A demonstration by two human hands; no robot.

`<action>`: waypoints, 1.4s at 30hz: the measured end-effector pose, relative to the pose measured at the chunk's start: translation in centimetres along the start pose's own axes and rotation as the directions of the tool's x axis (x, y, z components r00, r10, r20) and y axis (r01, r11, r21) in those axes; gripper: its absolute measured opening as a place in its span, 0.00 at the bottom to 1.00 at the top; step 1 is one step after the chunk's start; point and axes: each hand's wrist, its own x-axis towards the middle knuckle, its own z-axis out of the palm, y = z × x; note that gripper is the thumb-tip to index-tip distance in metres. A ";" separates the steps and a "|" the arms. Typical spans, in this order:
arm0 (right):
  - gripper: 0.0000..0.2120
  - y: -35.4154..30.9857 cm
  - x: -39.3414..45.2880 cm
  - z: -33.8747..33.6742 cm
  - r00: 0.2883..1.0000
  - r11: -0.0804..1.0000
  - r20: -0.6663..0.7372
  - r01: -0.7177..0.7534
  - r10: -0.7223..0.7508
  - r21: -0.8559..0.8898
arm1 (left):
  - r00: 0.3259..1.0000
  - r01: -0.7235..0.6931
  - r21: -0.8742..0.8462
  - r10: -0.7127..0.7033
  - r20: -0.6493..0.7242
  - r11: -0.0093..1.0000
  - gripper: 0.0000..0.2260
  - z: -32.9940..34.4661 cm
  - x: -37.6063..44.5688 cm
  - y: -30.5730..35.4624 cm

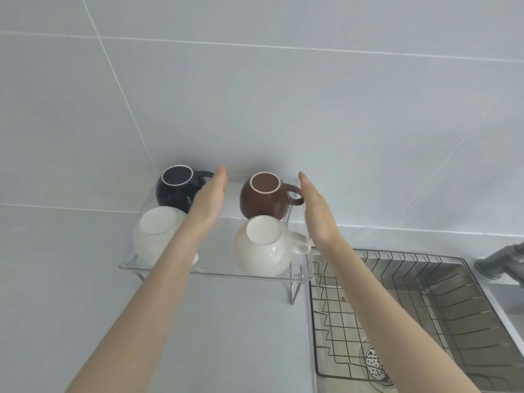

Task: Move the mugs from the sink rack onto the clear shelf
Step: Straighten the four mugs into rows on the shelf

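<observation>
Four mugs inverted on clear shelf (158, 268): black mug (177, 191), brown mug (262, 204), two cream mugs (154, 236) (263, 248), left hand (211, 198) and right hand (316, 212) flat, fingers extended, holding nothing, flanking right-hand pair, sink rack (397, 316) holding no mugs.

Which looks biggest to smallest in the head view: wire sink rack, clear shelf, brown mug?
1. wire sink rack
2. clear shelf
3. brown mug

The rack lies nearer the camera, so its lead over the shelf is unsure.
</observation>
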 end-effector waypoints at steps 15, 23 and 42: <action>0.32 -1.5 7.6 12.9 0.896 0.944 0.299 -0.300 0.328 -0.138 | 0.977 0.165 -0.093 -0.175 -0.118 0.982 0.24 -8.7 0.6 1.6; 0.40 -0.2 6.6 12.9 0.892 0.934 0.283 -0.319 0.353 -0.160 | 0.989 0.124 -0.115 -0.132 -0.064 0.986 0.26 -9.8 1.9 0.2; 0.30 0.1 2.5 13.4 0.903 0.956 0.329 -0.295 0.276 0.006 | 0.993 0.104 -0.125 -0.110 -0.037 0.987 0.29 -10.8 0.8 -1.7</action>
